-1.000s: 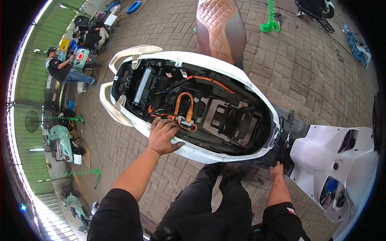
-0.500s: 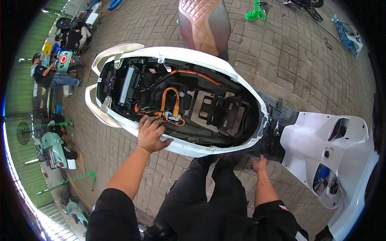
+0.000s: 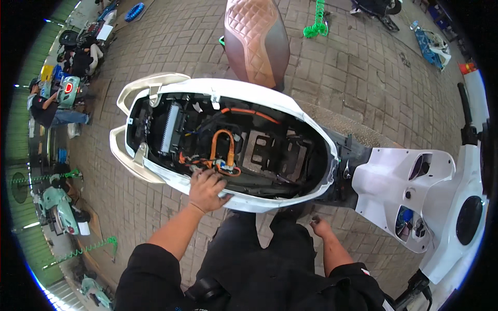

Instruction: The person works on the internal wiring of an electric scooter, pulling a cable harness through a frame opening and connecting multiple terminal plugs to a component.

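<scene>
In front of me stands a white scooter body point(image 3: 249, 87) with its under-seat bay uncovered. My left hand point(image 3: 207, 189) lies over the near rim, palm down, fingers spread toward a bundle of wires and small connectors point(image 3: 224, 166), thumb along the edge. Its fingertips partly cover those wires. Beside them an orange cable point(image 3: 215, 137) loops upward. A silver finned unit point(image 3: 170, 128) sits at the bay's left end. My right hand point(image 3: 322, 228) hangs below the body, right of my legs, touching none of it. Its fingers are curled together; what they may hold is too small to make out.
A brown quilted seat point(image 3: 257, 41) rises beyond the body. Cream grab rails point(image 3: 136, 165) project left; the pale front panel point(image 3: 384, 179) and handlebar point(image 3: 469, 136) stand right. Green coiled hoses point(image 3: 315, 30) hang about. At left, a person point(image 3: 44, 109) works beside another scooter.
The view has shifted, bringing the handlebar into sight at the right. My left hand stays on the rim by the wires. My right hand has drawn back from the scooter's lower edge.
</scene>
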Available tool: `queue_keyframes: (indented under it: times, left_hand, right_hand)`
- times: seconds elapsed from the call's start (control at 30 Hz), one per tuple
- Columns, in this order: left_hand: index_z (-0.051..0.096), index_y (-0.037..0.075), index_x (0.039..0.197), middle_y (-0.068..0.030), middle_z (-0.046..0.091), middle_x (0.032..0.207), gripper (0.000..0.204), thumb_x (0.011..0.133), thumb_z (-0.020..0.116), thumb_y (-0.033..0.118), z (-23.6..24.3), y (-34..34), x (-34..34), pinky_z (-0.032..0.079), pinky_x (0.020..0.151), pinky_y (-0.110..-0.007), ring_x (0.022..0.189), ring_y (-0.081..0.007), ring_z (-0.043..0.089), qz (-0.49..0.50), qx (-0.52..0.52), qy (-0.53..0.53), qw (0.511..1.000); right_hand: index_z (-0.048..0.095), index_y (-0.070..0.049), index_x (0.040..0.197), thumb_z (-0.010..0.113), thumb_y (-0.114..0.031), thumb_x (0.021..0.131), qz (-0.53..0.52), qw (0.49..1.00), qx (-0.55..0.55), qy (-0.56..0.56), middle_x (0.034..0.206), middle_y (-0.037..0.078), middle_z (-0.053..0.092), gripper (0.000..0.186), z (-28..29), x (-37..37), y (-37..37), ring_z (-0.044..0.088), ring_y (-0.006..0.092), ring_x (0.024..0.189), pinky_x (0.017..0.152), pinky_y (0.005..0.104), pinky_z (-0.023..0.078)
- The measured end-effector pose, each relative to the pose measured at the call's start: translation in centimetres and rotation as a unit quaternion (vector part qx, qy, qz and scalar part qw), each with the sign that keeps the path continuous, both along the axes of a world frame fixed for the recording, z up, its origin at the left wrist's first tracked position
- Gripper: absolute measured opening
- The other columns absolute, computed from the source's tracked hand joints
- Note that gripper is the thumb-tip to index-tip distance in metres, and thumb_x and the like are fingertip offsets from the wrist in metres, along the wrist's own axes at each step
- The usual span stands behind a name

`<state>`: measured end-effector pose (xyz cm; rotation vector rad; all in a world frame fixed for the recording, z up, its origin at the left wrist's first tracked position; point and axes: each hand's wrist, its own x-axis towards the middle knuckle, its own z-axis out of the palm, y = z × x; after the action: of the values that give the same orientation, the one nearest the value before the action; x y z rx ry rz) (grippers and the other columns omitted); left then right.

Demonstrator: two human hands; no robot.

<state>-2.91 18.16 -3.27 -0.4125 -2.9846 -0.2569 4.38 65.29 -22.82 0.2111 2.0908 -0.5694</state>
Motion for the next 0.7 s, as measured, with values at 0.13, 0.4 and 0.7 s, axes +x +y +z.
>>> queue_keyframes:
  times: [0.13,0.4,0.7]
  left_hand:
    - [0.069,0.018,0.095,0.0019,0.064,0.104,0.044,0.063,0.077,0.047,0.0,-0.2,0.1,0.032,0.103,-0.047,0.112,-0.0206,0.056,-0.011,0.025,-0.008,1.000]
    - [0.066,0.017,0.112,0.0012,0.064,0.111,0.055,0.072,0.071,0.054,1.1,-2.4,-0.7,0.027,0.108,-0.049,0.116,-0.0198,0.053,-0.124,0.118,-0.068,0.983]
    - [0.046,0.015,0.141,-0.0042,0.053,0.134,0.075,0.080,0.062,0.057,-0.4,-3.6,-1.0,0.014,0.115,-0.054,0.132,-0.0216,0.042,-0.249,0.025,-0.156,0.956]
  right_hand:
    - [0.063,-0.002,0.118,0.068,-0.035,0.085,-0.041,0.999,0.012,-0.010,0.110,0.021,0.068,0.047,2.7,0.4,-1.4,0.064,0.0373,0.105,0.091,0.0411,0.050]
    - [0.062,-0.003,0.119,0.065,-0.038,0.086,-0.040,0.997,-0.040,0.050,0.111,0.020,0.067,0.048,11.2,-1.4,-10.3,0.063,0.0378,0.105,0.091,0.0430,0.049]
    - [0.059,0.001,0.122,0.067,-0.031,0.088,-0.174,0.978,0.006,0.118,0.113,0.021,0.067,0.047,20.8,2.2,-9.4,0.067,0.0345,0.100,0.087,0.0404,0.052]
